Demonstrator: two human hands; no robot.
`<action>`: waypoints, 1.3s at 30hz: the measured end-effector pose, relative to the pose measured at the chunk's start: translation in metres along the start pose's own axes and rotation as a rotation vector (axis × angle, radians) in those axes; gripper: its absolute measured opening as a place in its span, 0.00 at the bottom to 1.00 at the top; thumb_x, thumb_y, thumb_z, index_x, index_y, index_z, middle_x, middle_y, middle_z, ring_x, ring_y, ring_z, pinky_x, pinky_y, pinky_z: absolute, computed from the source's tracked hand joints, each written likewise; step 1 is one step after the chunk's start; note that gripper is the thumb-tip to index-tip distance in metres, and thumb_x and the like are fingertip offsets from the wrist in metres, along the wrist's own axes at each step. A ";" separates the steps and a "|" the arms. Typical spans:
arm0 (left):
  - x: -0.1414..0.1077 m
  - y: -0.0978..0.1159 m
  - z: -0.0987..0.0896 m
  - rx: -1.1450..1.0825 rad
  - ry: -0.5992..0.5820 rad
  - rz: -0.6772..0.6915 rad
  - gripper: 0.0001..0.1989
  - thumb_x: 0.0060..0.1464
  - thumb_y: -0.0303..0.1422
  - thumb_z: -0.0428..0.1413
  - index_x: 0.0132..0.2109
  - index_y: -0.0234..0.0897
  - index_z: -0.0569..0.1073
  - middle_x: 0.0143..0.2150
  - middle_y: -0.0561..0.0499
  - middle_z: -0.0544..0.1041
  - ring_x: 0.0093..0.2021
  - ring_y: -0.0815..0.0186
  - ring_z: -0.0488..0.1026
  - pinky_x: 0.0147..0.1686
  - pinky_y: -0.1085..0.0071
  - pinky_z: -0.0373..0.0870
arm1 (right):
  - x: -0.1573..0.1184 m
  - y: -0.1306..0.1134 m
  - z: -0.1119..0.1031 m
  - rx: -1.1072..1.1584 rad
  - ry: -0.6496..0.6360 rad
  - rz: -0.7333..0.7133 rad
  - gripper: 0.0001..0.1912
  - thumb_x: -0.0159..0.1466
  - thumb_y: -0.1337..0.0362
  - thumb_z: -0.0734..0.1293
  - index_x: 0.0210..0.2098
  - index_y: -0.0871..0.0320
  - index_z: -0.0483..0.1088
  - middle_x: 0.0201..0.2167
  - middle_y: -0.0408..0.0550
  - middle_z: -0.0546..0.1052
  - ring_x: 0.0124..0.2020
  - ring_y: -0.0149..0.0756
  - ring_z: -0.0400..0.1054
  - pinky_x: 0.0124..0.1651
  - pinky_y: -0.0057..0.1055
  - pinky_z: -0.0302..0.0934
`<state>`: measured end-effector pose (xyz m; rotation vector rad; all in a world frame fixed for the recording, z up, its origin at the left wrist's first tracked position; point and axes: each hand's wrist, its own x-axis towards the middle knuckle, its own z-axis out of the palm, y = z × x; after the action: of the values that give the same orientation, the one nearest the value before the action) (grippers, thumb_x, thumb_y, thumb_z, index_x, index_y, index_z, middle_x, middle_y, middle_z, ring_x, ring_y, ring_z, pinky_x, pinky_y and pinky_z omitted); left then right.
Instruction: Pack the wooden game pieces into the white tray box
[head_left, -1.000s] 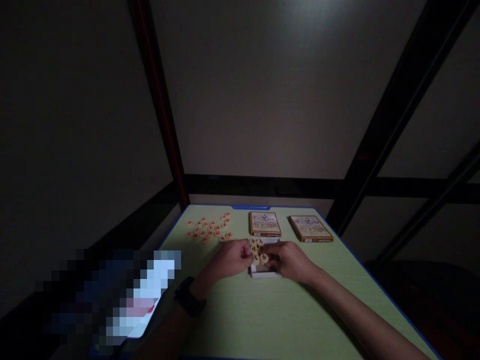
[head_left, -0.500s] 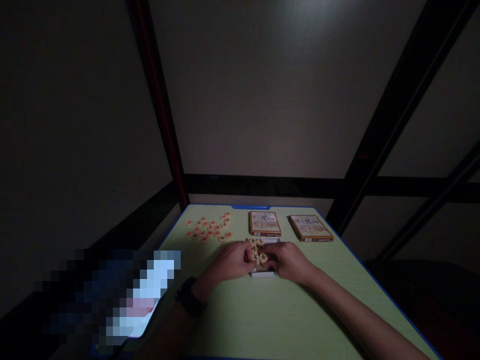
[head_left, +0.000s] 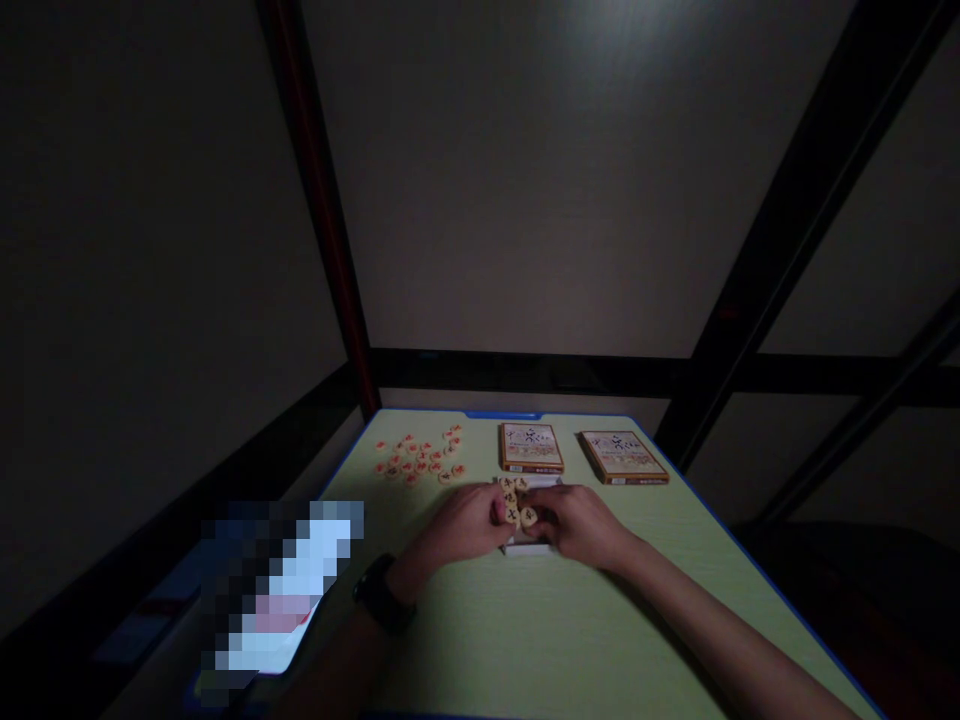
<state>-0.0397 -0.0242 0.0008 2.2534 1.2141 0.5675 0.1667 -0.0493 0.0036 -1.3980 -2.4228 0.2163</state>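
Observation:
A small white open box (head_left: pixel 534 549) lies on the table in front of me, with several round pale Chinese chess pieces (head_left: pixel 511 497) bearing dark characters in it. My left hand (head_left: pixel 469 522) curls round the box's left side, its fingers against the pieces; its exact hold is hidden. From the right, my right hand (head_left: pixel 586 524) reaches over the box with bent fingers closed at a single Chinese chess piece (head_left: pixel 529 516). Both hands cover much of the box's side walls. A dark watch (head_left: pixel 384 594) is on my left wrist.
Loose chess pieces with mostly red characters (head_left: pixel 422 455) lie scattered at the back left of the green table (head_left: pixel 480 640). Behind the white box is a printed flat box (head_left: pixel 531 446), and a similar printed box (head_left: pixel 624 456) lies farther right. A bright pixelated patch (head_left: pixel 289 590) covers the left edge.
The whole view has shifted very slightly. Both hands keep nearly the same place and grasp at the box, and the pieces show no clear movement.

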 end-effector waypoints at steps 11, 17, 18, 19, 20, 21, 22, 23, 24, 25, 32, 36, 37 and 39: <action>0.002 0.001 -0.006 -0.052 0.050 -0.019 0.07 0.43 0.27 0.59 0.27 0.37 0.66 0.25 0.58 0.69 0.28 0.71 0.66 0.28 0.76 0.57 | 0.002 0.001 0.000 0.000 0.019 -0.018 0.12 0.56 0.69 0.70 0.41 0.55 0.77 0.32 0.46 0.81 0.34 0.38 0.74 0.36 0.28 0.60; 0.005 -0.006 -0.032 -0.028 0.142 -0.028 0.04 0.47 0.31 0.58 0.31 0.37 0.71 0.27 0.56 0.73 0.29 0.69 0.70 0.29 0.75 0.63 | 0.000 0.001 -0.003 0.028 0.047 -0.015 0.15 0.58 0.65 0.71 0.45 0.53 0.77 0.34 0.46 0.82 0.35 0.39 0.76 0.37 0.28 0.63; 0.006 -0.007 -0.043 0.024 0.169 -0.040 0.03 0.49 0.31 0.57 0.32 0.37 0.72 0.28 0.55 0.74 0.30 0.69 0.71 0.30 0.75 0.64 | -0.001 0.001 -0.004 0.039 0.054 -0.014 0.15 0.58 0.64 0.71 0.46 0.53 0.77 0.35 0.47 0.83 0.36 0.40 0.76 0.37 0.29 0.64; 0.008 -0.010 -0.056 0.084 0.198 -0.051 0.03 0.51 0.30 0.56 0.34 0.36 0.73 0.30 0.53 0.76 0.31 0.68 0.72 0.33 0.75 0.66 | -0.001 0.002 -0.005 0.051 0.064 -0.014 0.15 0.59 0.63 0.71 0.47 0.53 0.77 0.36 0.48 0.83 0.37 0.40 0.76 0.38 0.29 0.64; 0.010 -0.013 -0.069 0.164 0.234 -0.068 0.05 0.53 0.30 0.54 0.35 0.36 0.74 0.31 0.52 0.77 0.33 0.68 0.73 0.35 0.74 0.67 | -0.002 0.002 -0.005 0.063 0.077 -0.018 0.15 0.61 0.62 0.70 0.47 0.54 0.77 0.38 0.48 0.83 0.37 0.40 0.77 0.39 0.30 0.65; 0.013 -0.017 -0.083 0.254 0.244 -0.102 0.06 0.54 0.29 0.53 0.36 0.36 0.75 0.33 0.50 0.79 0.35 0.66 0.74 0.37 0.74 0.68 | -0.002 0.002 -0.005 0.075 0.093 -0.023 0.14 0.62 0.61 0.68 0.47 0.54 0.77 0.38 0.49 0.83 0.38 0.40 0.77 0.40 0.30 0.66; 0.016 -0.022 -0.096 0.348 0.249 -0.163 0.08 0.56 0.28 0.51 0.37 0.35 0.76 0.34 0.49 0.79 0.37 0.65 0.75 0.39 0.73 0.68 | -0.002 0.002 -0.006 0.087 0.113 -0.028 0.13 0.64 0.60 0.67 0.46 0.54 0.77 0.39 0.49 0.83 0.38 0.40 0.77 0.40 0.31 0.66; 0.019 -0.027 -0.107 0.437 0.219 -0.226 0.11 0.57 0.27 0.49 0.38 0.35 0.77 0.36 0.46 0.80 0.39 0.63 0.76 0.41 0.72 0.69 | -0.002 0.002 -0.006 0.095 0.136 -0.032 0.13 0.65 0.60 0.65 0.45 0.54 0.77 0.39 0.49 0.83 0.38 0.40 0.77 0.40 0.31 0.67; 0.023 -0.034 -0.117 0.508 0.193 -0.294 0.12 0.58 0.26 0.48 0.40 0.34 0.77 0.39 0.44 0.80 0.41 0.62 0.76 0.42 0.72 0.69 | -0.002 0.002 -0.005 0.100 0.160 -0.037 0.13 0.67 0.60 0.63 0.44 0.54 0.78 0.38 0.49 0.83 0.37 0.39 0.77 0.40 0.31 0.67; 0.026 -0.041 -0.124 0.567 0.143 -0.364 0.13 0.58 0.25 0.48 0.42 0.34 0.77 0.42 0.42 0.80 0.44 0.61 0.77 0.43 0.72 0.69 | -0.002 0.003 -0.005 0.100 0.184 -0.041 0.13 0.68 0.59 0.62 0.44 0.54 0.78 0.37 0.49 0.83 0.36 0.38 0.77 0.40 0.31 0.67; 0.045 -0.079 -0.129 0.655 0.008 -0.551 0.15 0.50 0.23 0.57 0.46 0.32 0.77 0.50 0.36 0.79 0.48 0.58 0.78 0.42 0.74 0.71 | 0.000 0.006 -0.005 0.047 0.268 -0.066 0.16 0.69 0.60 0.59 0.40 0.55 0.78 0.34 0.48 0.82 0.33 0.38 0.77 0.36 0.30 0.66; 0.050 -0.087 -0.126 0.659 -0.008 -0.541 0.14 0.49 0.23 0.57 0.44 0.34 0.78 0.49 0.38 0.79 0.47 0.59 0.78 0.40 0.76 0.71 | 0.000 0.009 -0.006 0.014 0.262 -0.055 0.16 0.69 0.61 0.58 0.38 0.56 0.77 0.32 0.48 0.82 0.33 0.38 0.77 0.35 0.29 0.65; 0.051 -0.088 -0.126 0.660 -0.008 -0.534 0.14 0.49 0.22 0.57 0.43 0.34 0.79 0.48 0.38 0.80 0.46 0.60 0.78 0.40 0.76 0.71 | 0.000 0.009 -0.006 0.008 0.260 -0.051 0.16 0.69 0.61 0.58 0.38 0.56 0.77 0.32 0.48 0.82 0.32 0.37 0.77 0.35 0.29 0.65; 0.053 -0.091 -0.125 0.657 -0.009 -0.516 0.14 0.47 0.22 0.57 0.42 0.34 0.79 0.45 0.38 0.81 0.44 0.60 0.79 0.39 0.75 0.71 | 0.000 0.008 -0.007 0.002 0.254 -0.046 0.15 0.69 0.61 0.58 0.37 0.56 0.77 0.31 0.48 0.82 0.32 0.37 0.77 0.35 0.28 0.65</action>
<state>-0.1426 0.0931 0.0487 2.2590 2.1125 -0.0605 0.1758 -0.0459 0.0073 -1.2821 -2.2418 0.0279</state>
